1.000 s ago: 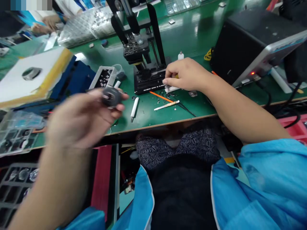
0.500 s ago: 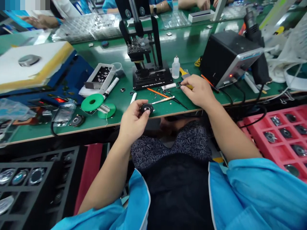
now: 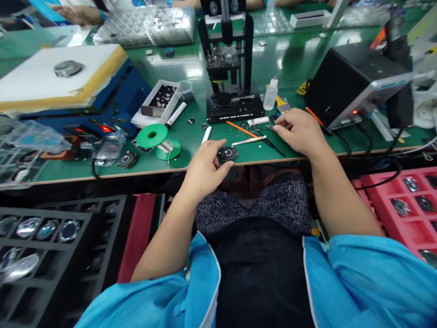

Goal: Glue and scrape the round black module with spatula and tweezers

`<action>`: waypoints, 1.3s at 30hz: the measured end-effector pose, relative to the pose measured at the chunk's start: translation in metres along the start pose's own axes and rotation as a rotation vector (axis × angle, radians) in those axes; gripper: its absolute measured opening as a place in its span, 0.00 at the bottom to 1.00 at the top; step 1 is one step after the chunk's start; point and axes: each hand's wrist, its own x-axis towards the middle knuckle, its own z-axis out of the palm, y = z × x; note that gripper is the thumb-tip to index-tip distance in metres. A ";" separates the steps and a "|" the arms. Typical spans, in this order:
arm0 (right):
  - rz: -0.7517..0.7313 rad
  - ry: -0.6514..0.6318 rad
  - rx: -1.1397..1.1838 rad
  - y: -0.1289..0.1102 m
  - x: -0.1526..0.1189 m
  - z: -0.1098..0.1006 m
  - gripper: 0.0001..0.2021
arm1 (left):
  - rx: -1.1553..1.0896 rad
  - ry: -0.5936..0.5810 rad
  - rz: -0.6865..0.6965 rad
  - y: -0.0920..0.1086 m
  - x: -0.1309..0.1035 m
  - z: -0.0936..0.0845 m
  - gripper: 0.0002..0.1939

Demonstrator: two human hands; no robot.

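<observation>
A round black watch body point(image 3: 228, 154) lies on the green bench near its front edge. Around its left side my left hand point(image 3: 206, 166) is spread, thumb and forefinger apart, with the fingertips close to it. Farther right, my right hand point(image 3: 300, 132) is closed in a pinch on a thin, grey-tipped tool point(image 3: 270, 127), mostly hidden by the fingers. Between the hands lie metal tweezers point(image 3: 249, 140), an orange stick point(image 3: 241, 129) and a white block point(image 3: 258, 121). A white pen-like stick point(image 3: 206, 135) lies just beyond my left hand.
A black press point(image 3: 235, 109) stands ahead, a dropper bottle point(image 3: 271, 94) beside it. Left are a solder spool point(image 3: 152, 135), a parts box point(image 3: 153, 110) and a blue heating unit point(image 3: 85, 109). A black station point(image 3: 355, 82) stands right. Foam trays point(image 3: 389, 187) flank my lap.
My left hand has lowered the watch body onto the bench and its fingers have come apart. My right hand keeps its pinch near the same spot. The view has shifted left.
</observation>
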 end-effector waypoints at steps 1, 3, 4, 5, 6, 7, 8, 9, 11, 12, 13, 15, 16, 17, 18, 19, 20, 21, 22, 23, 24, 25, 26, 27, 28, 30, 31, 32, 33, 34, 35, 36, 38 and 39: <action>-0.002 0.034 0.041 0.002 0.000 0.001 0.05 | -0.020 0.015 0.022 -0.002 -0.001 0.000 0.30; 0.013 0.096 0.109 0.005 -0.002 0.003 0.03 | -0.074 0.032 0.043 -0.007 -0.003 -0.001 0.29; 0.029 0.118 0.139 0.006 -0.003 0.003 0.04 | -0.109 0.039 0.040 -0.009 -0.003 -0.001 0.29; 0.048 0.135 0.169 0.006 -0.004 0.002 0.04 | -0.150 0.051 0.031 -0.012 -0.003 -0.001 0.28; 0.066 0.149 0.202 0.006 -0.005 0.002 0.05 | -0.199 0.067 0.014 -0.014 -0.004 0.000 0.27; 0.083 0.161 0.238 0.007 -0.006 0.001 0.05 | -0.258 0.090 -0.006 -0.016 -0.004 0.001 0.26; 0.098 0.176 0.277 0.007 -0.007 0.000 0.05 | -0.325 0.117 -0.026 -0.017 -0.004 0.002 0.25; 0.111 0.194 0.313 0.008 -0.008 -0.001 0.06 | -0.396 0.145 -0.043 -0.019 -0.005 0.003 0.23; 0.135 0.228 0.362 0.009 -0.009 -0.001 0.07 | -0.537 0.197 -0.061 -0.020 -0.006 0.004 0.19; 0.145 0.243 0.373 0.009 -0.010 -0.002 0.07 | -0.597 0.217 -0.060 -0.020 -0.006 0.005 0.17; 0.154 0.255 0.380 0.008 -0.010 -0.002 0.07 | -0.644 0.231 -0.055 -0.020 -0.006 0.005 0.15; 0.164 0.274 0.389 0.006 -0.011 -0.002 0.07 | -0.708 0.246 -0.043 -0.018 -0.005 0.004 0.14; 0.167 0.285 0.396 0.004 -0.011 -0.003 0.07 | -0.728 0.247 -0.042 -0.016 -0.005 0.003 0.14; 0.168 0.291 0.402 0.003 -0.011 -0.003 0.07 | -0.740 0.243 -0.049 -0.015 -0.005 0.001 0.14; 0.167 0.292 0.407 0.002 -0.011 -0.004 0.07 | -0.738 0.241 -0.064 -0.014 -0.005 -0.001 0.13; 0.163 0.287 0.408 0.001 -0.011 -0.004 0.07 | -0.714 0.243 -0.083 -0.014 -0.005 -0.005 0.13; 0.155 0.278 0.406 0.001 -0.011 -0.005 0.06 | -0.659 0.259 -0.103 -0.014 -0.005 -0.009 0.11; 0.148 0.264 0.400 0.001 -0.011 -0.005 0.06 | -0.568 0.286 -0.115 -0.015 -0.003 -0.014 0.10; 0.141 0.251 0.396 0.002 -0.011 -0.005 0.06 | -0.447 0.323 -0.117 -0.016 -0.001 -0.020 0.10; 0.135 0.246 0.395 0.003 -0.011 -0.005 0.06 | -0.300 0.365 -0.108 -0.018 0.002 -0.025 0.09; 0.131 0.251 0.397 0.004 -0.011 -0.005 0.06 | -0.143 0.392 -0.091 -0.020 0.006 -0.030 0.10; 0.130 0.260 0.401 0.004 -0.011 -0.004 0.06 | -0.003 0.405 -0.084 -0.022 0.010 -0.035 0.10; 0.131 0.270 0.406 0.005 -0.011 -0.003 0.06 | 0.114 0.358 -0.109 -0.025 0.015 -0.037 0.11; 0.132 0.279 0.411 0.006 -0.011 -0.002 0.07 | 0.208 0.292 -0.162 -0.027 0.020 -0.038 0.13; 0.131 0.282 0.413 0.006 -0.011 -0.001 0.07 | 0.282 0.233 -0.217 -0.028 0.025 -0.038 0.13; 0.126 0.271 0.408 0.007 -0.011 0.002 0.09 | 0.386 0.136 -0.288 -0.030 0.031 -0.035 0.09; 0.123 0.264 0.401 0.008 -0.011 0.003 0.10 | 0.417 0.110 -0.300 -0.030 0.032 -0.032 0.05; 0.119 0.261 0.391 0.009 -0.011 0.003 0.10 | 0.435 0.098 -0.300 -0.030 0.033 -0.030 0.02; 0.108 0.267 0.376 0.010 -0.011 0.003 0.10 | 0.442 0.099 -0.293 -0.030 0.032 -0.029 0.02; 0.087 0.294 0.351 0.010 -0.011 0.002 0.11 | 0.438 0.108 -0.286 -0.031 0.031 -0.029 0.04; 0.057 0.345 0.312 0.009 -0.011 0.000 0.11 | 0.426 0.120 -0.281 -0.032 0.030 -0.029 0.04; 0.015 0.425 0.260 0.006 -0.012 -0.003 0.12 | 0.406 0.132 -0.276 -0.034 0.028 -0.030 0.04; -0.087 0.601 0.131 -0.005 -0.014 -0.008 0.14 | 0.340 0.161 -0.265 -0.037 0.023 -0.034 0.03; -0.148 0.680 0.080 -0.013 -0.017 -0.010 0.14 | 0.285 0.177 -0.259 -0.039 0.021 -0.035 0.02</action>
